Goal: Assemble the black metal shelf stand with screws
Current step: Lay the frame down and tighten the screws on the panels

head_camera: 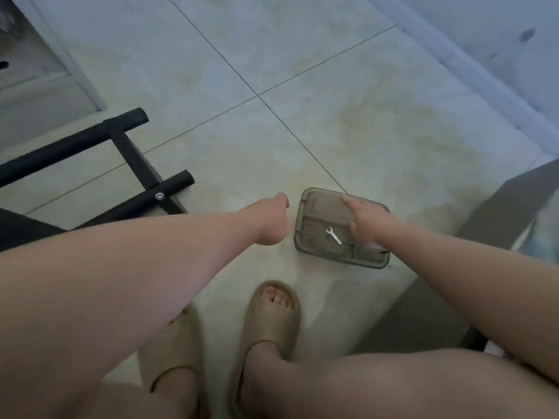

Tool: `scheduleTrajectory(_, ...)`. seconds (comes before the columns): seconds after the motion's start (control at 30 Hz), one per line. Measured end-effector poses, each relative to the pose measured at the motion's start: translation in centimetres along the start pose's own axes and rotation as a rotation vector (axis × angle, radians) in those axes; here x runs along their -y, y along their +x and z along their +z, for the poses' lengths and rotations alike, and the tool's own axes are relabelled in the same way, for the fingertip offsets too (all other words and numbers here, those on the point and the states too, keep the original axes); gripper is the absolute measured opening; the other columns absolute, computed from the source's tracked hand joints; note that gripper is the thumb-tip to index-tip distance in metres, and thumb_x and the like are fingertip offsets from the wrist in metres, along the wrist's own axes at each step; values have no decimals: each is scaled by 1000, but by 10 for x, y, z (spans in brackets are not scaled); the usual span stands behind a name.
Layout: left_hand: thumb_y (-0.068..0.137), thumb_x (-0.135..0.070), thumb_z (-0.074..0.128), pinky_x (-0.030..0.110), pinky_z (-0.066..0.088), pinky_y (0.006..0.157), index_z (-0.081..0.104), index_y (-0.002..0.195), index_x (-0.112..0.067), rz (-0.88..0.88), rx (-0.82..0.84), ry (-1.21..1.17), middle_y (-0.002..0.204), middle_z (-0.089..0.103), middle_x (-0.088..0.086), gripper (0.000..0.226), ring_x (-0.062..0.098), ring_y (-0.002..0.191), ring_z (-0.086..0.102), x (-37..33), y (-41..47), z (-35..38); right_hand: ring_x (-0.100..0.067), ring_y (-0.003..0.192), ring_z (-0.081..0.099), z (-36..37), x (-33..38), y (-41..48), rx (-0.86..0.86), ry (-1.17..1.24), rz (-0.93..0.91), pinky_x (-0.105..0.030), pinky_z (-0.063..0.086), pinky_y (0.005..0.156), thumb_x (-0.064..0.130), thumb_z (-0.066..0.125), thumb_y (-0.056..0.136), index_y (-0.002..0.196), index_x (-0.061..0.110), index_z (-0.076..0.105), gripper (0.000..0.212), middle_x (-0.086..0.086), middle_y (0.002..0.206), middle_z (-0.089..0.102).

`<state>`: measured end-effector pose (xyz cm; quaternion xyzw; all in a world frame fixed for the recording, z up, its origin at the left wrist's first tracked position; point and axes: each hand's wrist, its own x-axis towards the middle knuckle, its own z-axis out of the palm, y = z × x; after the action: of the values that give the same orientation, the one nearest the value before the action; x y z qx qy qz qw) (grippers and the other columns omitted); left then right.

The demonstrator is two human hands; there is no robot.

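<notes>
Tiles point(302, 55) of pale stone carry the black metal shelf stand point(60, 152), which lies at the left edge. It has two round tubes joined by a flat crossbar, with a silver screw point(159, 195) showing at the nearer joint. Just right of centre a smoky translucent plastic tray point(305, 201) sits on the floor, with a small flat silver wrench point(333, 235) lying inside it.

The right hand point(367, 225) hovers over the tray's right half, index finger stretched forward and the other fingers loosely bent, gripping nothing that shows. The left hand point(273, 220) hangs just left of the tray, apart from the stand. Its fingers are curled under and hidden, so I cannot tell whether they pinch anything. Below, two feet wear beige slide sandals point(269, 316).
</notes>
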<state>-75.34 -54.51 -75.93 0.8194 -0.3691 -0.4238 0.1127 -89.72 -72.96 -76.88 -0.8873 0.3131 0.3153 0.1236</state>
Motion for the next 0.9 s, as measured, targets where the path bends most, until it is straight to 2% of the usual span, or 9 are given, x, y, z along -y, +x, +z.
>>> scheduleTrajectory(0.13,106,-36,42,36,37,103,12,155,-4,-104,112,-139,150,43,23,66,38,136,44,4,36,47,-34,137,45,29,-25,40,30,101,86,-36,40,106,13,46,101,162,21,16,69,-16,155,42)
scheduleTrajectory(0.2,105,-38,42,34,37,102,13,155,-7,-133,101,-223,148,45,22,66,38,136,45,10,53,64,-35,131,51,48,-30,57,20,126,120,-35,44,96,10,43,101,161,21,20,66,-17,151,47)
scheduleTrajectory(0.27,105,-38,42,35,40,95,20,154,-12,-127,63,-288,138,55,20,60,37,125,53,16,67,75,-36,124,56,66,-31,72,63,124,135,-38,49,94,10,48,99,160,23,23,67,-18,146,51)
scheduleTrajectory(0.33,104,-35,42,37,46,90,33,145,-15,-98,11,-330,123,63,17,47,35,110,62,19,76,82,-37,120,59,80,-34,82,123,16,127,-41,49,94,12,53,95,155,23,32,65,-17,140,56)
scheduleTrajectory(0.4,102,-33,43,36,47,78,45,125,-18,-73,-39,-347,109,67,12,28,31,98,64,20,82,87,-33,121,58,88,-38,87,123,-224,84,-40,40,97,18,54,94,140,20,47,46,-12,133,61)
scheduleTrajectory(0.47,99,-32,44,32,40,64,46,108,-21,-71,-78,-368,98,66,6,14,23,88,62,23,83,90,-29,122,57,96,-41,92,83,-478,27,-38,34,99,21,53,95,126,20,54,30,-7,128,64)
scheduleTrajectory(0.53,97,-31,44,28,35,58,46,102,-22,-70,-100,-392,92,63,0,10,14,81,58,25,83,91,-29,121,56,104,-42,97,43,-629,-17,-37,33,98,17,49,96,122,18,55,27,-6,127,65)
scheduleTrajectory(0.73,97,-31,45,30,36,58,47,102,-23,-39,-102,-427,84,63,-4,9,11,77,58,33,81,88,-29,118,60,117,-40,112,10,-680,-56,-35,36,97,6,47,97,121,13,50,26,-9,127,65)
scheduleTrajectory(0.9,98,-32,43,33,41,62,46,108,-23,-59,-57,-443,90,66,0,14,19,83,64,32,80,86,-29,110,64,109,-41,111,49,-612,-86,-36,39,92,5,47,96,114,16,55,23,-7,119,67)
